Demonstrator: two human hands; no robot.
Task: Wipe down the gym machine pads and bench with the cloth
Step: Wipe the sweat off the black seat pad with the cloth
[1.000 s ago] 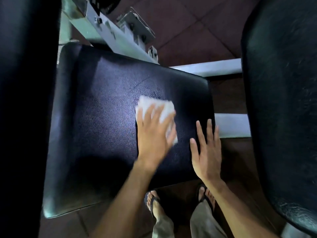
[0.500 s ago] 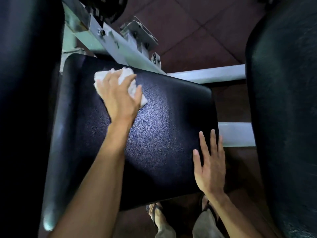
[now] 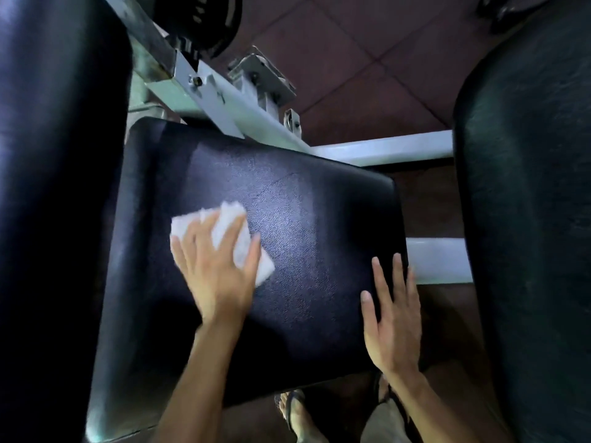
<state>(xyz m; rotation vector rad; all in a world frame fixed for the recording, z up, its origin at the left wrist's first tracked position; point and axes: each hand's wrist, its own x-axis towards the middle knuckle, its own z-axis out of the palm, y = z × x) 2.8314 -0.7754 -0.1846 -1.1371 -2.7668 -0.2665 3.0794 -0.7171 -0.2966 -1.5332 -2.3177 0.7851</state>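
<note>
A black padded bench seat (image 3: 303,225) fills the middle of the view. My left hand (image 3: 217,276) presses a folded white cloth (image 3: 230,235) flat on the seat's left-centre, fingers spread over it. The cloth shows above and to the right of the fingers. My right hand (image 3: 393,314) lies flat and open on the seat's right edge, holding nothing. A tall black pad (image 3: 54,187) stands at the left and another black pad (image 3: 531,219) at the right.
The grey metal frame (image 3: 224,103) and its brackets run behind the seat, with white crossbars (image 3: 383,148) to the right. Under it lies a dark red tiled floor (image 3: 367,59). My sandalled feet (image 3: 297,414) stand below the seat's front edge.
My left hand swept the cloth from the seat's centre to its far left corner, then back down to left of centre. My right hand has stayed on the right edge.
</note>
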